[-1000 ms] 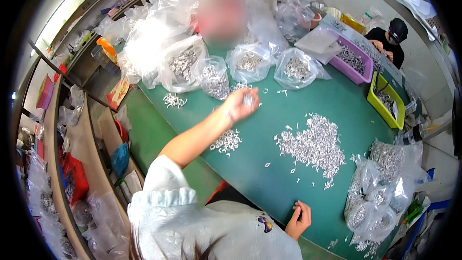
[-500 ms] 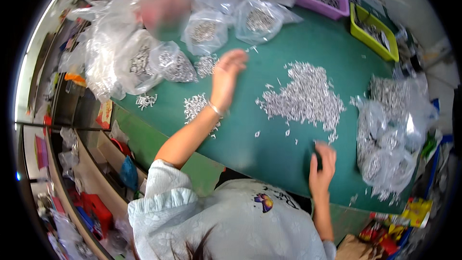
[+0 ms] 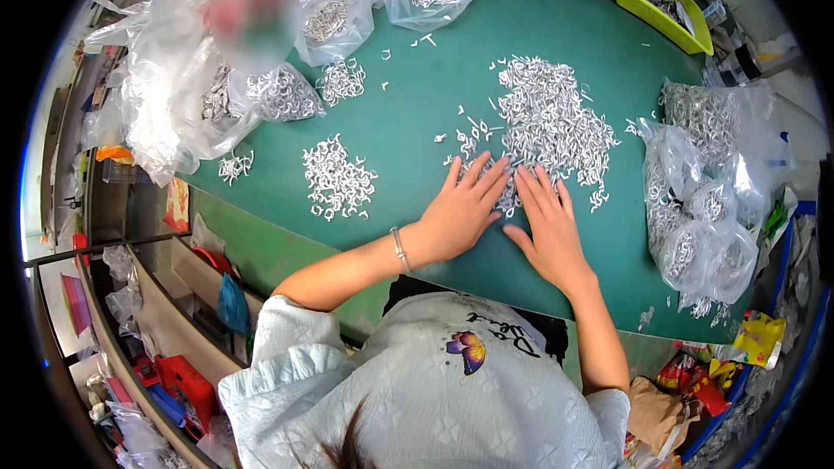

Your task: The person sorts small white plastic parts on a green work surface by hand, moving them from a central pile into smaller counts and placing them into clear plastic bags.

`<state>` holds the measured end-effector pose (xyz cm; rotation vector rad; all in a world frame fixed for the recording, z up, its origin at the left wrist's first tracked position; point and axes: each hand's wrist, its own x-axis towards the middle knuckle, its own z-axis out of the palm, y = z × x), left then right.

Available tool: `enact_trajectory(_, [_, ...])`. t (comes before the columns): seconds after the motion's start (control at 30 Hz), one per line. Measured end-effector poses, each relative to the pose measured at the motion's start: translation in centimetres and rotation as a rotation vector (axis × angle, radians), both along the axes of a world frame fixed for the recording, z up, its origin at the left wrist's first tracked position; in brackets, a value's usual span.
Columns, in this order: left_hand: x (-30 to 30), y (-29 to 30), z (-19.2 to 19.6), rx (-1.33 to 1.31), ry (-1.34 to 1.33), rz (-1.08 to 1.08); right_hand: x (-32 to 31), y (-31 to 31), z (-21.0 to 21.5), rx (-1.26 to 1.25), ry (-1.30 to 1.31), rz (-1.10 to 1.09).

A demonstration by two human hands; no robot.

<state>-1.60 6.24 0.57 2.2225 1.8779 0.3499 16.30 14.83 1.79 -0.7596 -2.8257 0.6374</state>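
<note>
Showing: two hands flat on a green counter [image 3: 417, 148] at the near edge of a heap of small metal parts.
Heap [image 3: 547, 126]: mid-counter; loose, light, stiff, likely slippery; best raked or pinched.
Bags [image 3: 704, 200]: clear, part-filled, at the right.
Left hand [image 3: 460, 213]: open, fingers spread on parts, gripping nothing.
Right hand [image 3: 547, 226]: likewise.
Small pile [image 3: 337, 178]: left, apart.

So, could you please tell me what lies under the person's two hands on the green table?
Both the left hand and right hand lie flat on the near edge of the large pile of small silvery metal parts. Parts show between the fingers; whatever sits under the palms is covered.
</note>
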Motion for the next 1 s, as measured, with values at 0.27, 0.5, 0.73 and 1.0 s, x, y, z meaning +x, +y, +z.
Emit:
enact_trajectory(0.27, [1.4,-4.4,0.8,-0.052,-0.041,-0.017,4.8,-3.8,1.1,-0.007,-0.136,-0.077])
enact_trajectory(0.5, [3.4,-4.6,0.2,-0.052,-0.093,0.04,2.7,-4.7,0.2,-0.006,-0.109,-0.046])
enact_trajectory(0.73, [3.0,-5.7,-0.3,-0.02,-0.155,0.207,3.3,-4.6,0.4,0.073,-0.05,-0.149])
enact_trajectory(1.0, [4.9,-3.4,-1.5,0.034,-0.318,-0.135,4.2,-3.4,-0.5,0.198,-0.175,-0.223])
